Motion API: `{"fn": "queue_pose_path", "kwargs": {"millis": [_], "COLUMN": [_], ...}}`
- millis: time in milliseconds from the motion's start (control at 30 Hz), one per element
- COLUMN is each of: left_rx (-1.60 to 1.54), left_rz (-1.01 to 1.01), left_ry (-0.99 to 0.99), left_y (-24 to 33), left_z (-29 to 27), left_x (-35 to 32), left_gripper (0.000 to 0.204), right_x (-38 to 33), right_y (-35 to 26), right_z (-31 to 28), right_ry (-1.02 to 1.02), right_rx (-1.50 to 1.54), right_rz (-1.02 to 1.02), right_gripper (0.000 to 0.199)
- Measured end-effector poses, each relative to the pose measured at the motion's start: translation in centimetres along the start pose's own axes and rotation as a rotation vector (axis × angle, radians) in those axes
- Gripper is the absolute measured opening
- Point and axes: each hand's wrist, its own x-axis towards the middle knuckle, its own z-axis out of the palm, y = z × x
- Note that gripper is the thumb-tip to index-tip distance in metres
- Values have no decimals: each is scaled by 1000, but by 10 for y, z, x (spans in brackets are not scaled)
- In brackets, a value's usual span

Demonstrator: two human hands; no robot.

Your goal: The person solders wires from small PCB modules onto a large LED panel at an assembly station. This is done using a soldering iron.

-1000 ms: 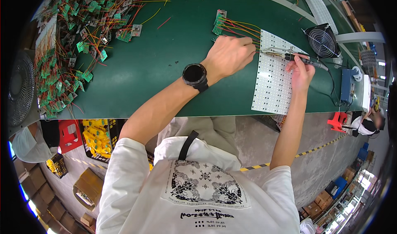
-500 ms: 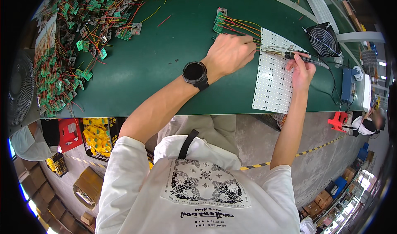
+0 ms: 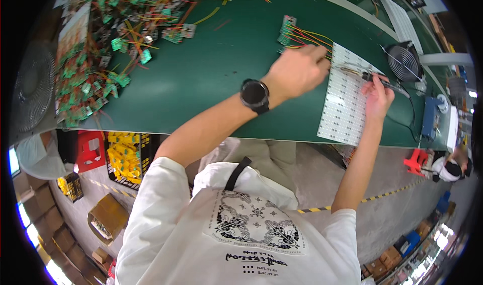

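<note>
Fingers of the right hand close in a pen-like grip around a soldering iron, whose metal tip points left over the upper part of a white dotted panel. Fingers of the left hand are curled together, with their tips near the panel's left edge; blur hides whether they pinch a wire. Red and yellow wires run beyond this hand, from small green circuit boards toward the panel. A black watch encircles the left wrist. The panel lies on a green table, near its front edge. To the panel's right stand a black fan and, farther off, a blue box. At far left, a heap of wired circuit boards lies beside a larger fan.
</note>
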Motion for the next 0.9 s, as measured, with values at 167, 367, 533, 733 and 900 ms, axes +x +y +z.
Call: {"fn": "queue_pose_path", "kwargs": {"millis": [167, 367, 533, 733, 900], "left_rx": [82, 490, 548, 293, -224], "left_rz": [123, -569, -510, -587, -642], "left_ry": [230, 211, 2, -217, 287], "left_y": [15, -55, -116, -114, -85], "left_z": [-50, -119, -148, -180, -191], "left_x": [-3, -64, -79, -64, -81], "left_gripper": [22, 23, 35, 31, 37], "right_x": [-2, -1, 1, 0, -2], "right_y": [-2, -4, -2, -2, -9], "right_z": [-8, -4, -7, -6, -3], "right_ry": [73, 33, 30, 50, 10], "right_rx": [-15, -27, -36, -37, -52], "right_rz": [18, 16, 18, 38, 46], "right_gripper": [17, 18, 19, 19, 20]}}
